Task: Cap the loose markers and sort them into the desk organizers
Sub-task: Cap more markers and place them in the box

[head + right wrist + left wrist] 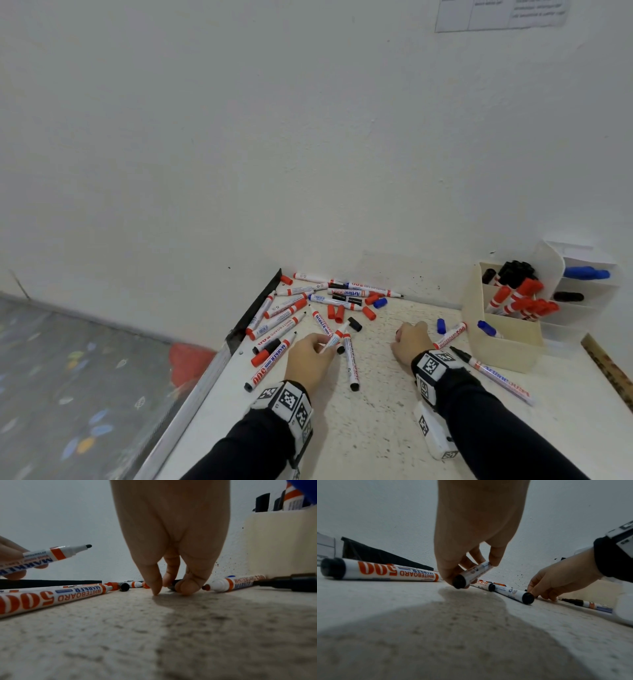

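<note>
White speckled worktop (383, 428) carries everything. Nearest, the left hand (308, 359) pinches an uncapped marker (335, 339) between thumb and fingertips, lifted off the surface with its black tip bare and pointing away from the person. The right hand (409, 344) is lowered beside it, its fingers (155, 582) curled with their tips on the worktop; a small dark thing lies right at them, but whether they grip it I cannot tell. Just right of that wrist lies an open black-tipped marker (493, 375), touching the front of the cream organizer (507, 346). This cream box has three compartments: the nearest holds a blue-capped marker (487, 329), the middle one a leaning bunch of red-capped markers (524, 301), the far one black-capped markers (513, 270). Behind it, against the wall, stands a white tiered organizer (582, 291) with blue-capped markers (585, 273) in its upper slot and a black-capped one (568, 296) below. Farther left, toward the wall and the worktop's dark left edge, lies the loose pile of markers (308, 301), mixed with loose red caps (337, 313), a black cap (355, 324) and a blue cap (380, 303).
</note>
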Demonstrator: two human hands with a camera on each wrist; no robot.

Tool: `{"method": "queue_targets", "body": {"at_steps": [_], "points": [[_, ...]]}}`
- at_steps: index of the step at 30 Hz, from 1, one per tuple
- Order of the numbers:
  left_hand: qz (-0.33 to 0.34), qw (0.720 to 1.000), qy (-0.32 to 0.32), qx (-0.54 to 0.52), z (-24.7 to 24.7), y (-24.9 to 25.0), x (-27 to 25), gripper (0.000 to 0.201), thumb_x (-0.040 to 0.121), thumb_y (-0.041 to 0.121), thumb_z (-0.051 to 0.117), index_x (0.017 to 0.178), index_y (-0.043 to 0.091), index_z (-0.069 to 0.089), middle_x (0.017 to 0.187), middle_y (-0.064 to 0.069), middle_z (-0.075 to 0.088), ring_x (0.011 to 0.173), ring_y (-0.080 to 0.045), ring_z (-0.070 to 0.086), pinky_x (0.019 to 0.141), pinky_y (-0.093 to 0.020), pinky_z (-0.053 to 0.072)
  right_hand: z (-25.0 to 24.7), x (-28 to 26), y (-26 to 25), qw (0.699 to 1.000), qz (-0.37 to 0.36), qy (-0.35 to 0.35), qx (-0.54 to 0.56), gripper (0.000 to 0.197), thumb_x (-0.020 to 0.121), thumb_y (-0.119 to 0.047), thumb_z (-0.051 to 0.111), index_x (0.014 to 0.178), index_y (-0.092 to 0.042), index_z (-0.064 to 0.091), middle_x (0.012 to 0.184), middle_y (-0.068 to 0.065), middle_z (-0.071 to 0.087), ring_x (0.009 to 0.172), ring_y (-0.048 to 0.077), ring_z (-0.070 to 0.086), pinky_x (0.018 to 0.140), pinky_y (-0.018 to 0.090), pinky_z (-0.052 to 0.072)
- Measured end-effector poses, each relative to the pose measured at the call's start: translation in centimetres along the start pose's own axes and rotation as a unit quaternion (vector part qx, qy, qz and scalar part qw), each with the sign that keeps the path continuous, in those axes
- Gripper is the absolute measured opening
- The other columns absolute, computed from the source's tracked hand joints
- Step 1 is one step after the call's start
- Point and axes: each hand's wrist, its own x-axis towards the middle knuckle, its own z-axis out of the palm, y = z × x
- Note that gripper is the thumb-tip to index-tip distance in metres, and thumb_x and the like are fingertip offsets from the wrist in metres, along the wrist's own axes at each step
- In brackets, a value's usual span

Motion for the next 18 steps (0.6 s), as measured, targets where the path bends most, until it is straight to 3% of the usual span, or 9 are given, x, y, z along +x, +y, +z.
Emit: {"method": "queue_targets", "body": {"at_steps": [4, 8, 11, 13, 18], "points": [[-0.006, 1.000, -0.007, 0.007, 0.1, -0.1, -0.4, 0.023, 0.089, 0.025, 0.058, 0.111, 0.019, 0.063, 0.088, 0.005, 0.059, 0.074, -0.005, 0.050, 0.064, -0.014, 0.041, -0.2, -0.6, 0.3, 0.999, -0.050, 0.008, 0.021, 0.011, 0.091, -0.011, 0.050, 0.101, -0.011, 0.052, 0.119, 0.010, 0.054, 0.097, 0.020, 0.055, 0.078, 0.023, 0.042], [-0.008, 1.000, -0.011, 0.019, -0.1, 0.2, -0.8, 0.019, 0.090, 0.022, 0.057, 0.108, 0.020, 0.064, 0.091, 0.005, 0.059, 0.081, -0.008, 0.052, 0.065, -0.015, 0.040, -0.2, -2.2, 0.4, 0.977, -0.145, 0.042, 0.148, 0.022, 0.091, -0.010, 0.051, 0.111, -0.018, 0.052, 0.100, 0.002, 0.058, 0.080, 0.010, 0.052, 0.066, 0.018, 0.039], [-0.012, 0.999, -0.009, 0.044, 0.2, 0.3, -1.4, 0.017, 0.088, 0.029, 0.060, 0.104, 0.025, 0.066, 0.098, 0.004, 0.061, 0.087, -0.008, 0.053, 0.073, -0.019, 0.042, -0.6, -3.2, 0.2, 0.958, -0.241, 0.046, 0.146, 0.027, 0.089, -0.004, 0.052, 0.110, -0.018, 0.062, 0.106, 0.000, 0.058, 0.092, 0.010, 0.051, 0.083, 0.020, 0.040], [0.002, 0.998, -0.005, 0.061, 0.5, 0.6, -1.9, 0.016, 0.087, 0.032, 0.060, 0.101, 0.028, 0.066, 0.100, 0.004, 0.061, 0.088, -0.007, 0.053, 0.072, -0.018, 0.040, -0.9, -3.7, 0.2, 0.949, -0.276, 0.045, 0.147, 0.027, 0.087, -0.003, 0.054, 0.108, -0.016, 0.065, 0.104, -0.001, 0.058, 0.097, 0.011, 0.051, 0.090, 0.022, 0.041], [0.052, 0.996, -0.025, 0.065, 0.9, 1.3, -2.5, 0.020, 0.091, 0.020, 0.054, 0.108, 0.022, 0.065, 0.099, 0.006, 0.057, 0.083, -0.002, 0.049, 0.063, -0.009, 0.033, -1.3, -4.5, 0.9, 0.943, -0.285, 0.030, 0.172, 0.030, 0.085, 0.001, 0.055, 0.104, -0.019, 0.067, 0.096, -0.012, 0.055, 0.096, 0.006, 0.052, 0.078, 0.004, 0.036]]}}
